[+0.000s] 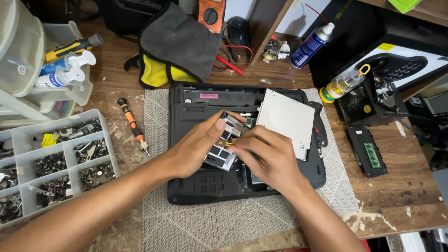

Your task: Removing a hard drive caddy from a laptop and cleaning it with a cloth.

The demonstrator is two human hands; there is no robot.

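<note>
We see an opened black laptop base (200, 186) lying bottom-up on a grey mat (210, 224) on the wooden tabletop (410, 186). Both hands meet over its middle on a small silver drive in a metal caddy (223, 150). The left hand (193, 149) is curled round the drive's near-left side with the thumb laid along its top edge; the right hand (270, 156) pinches its right end with the fingertips pressed together. The drive sits tilted, one end raised out of its bay, though the hands hide the lower edge, so we cannot tell whether its connector is free.

The risks we judge from here:
- If the connector is seated, lifting at this tilt could bend its pins or strain the socket.
- The silver optical drive (285, 119) lies loose across the base, just beside the right hand; a nudge of the knuckles could slide it toward the base's edge.
- The grip is mostly fingertips on smooth metal, so a slip could drop the drive onto the exposed board beneath.
- The orange-handled screwdriver (133, 125) lies near the left forearm, and the compartment tray of screws (60, 163) sits just beyond; a sweep of that arm could roll the one or jar the other.
- The small bottle (343, 84) lies on its side at the mat's far corner and might roll if the tabletop is jolted.
</note>
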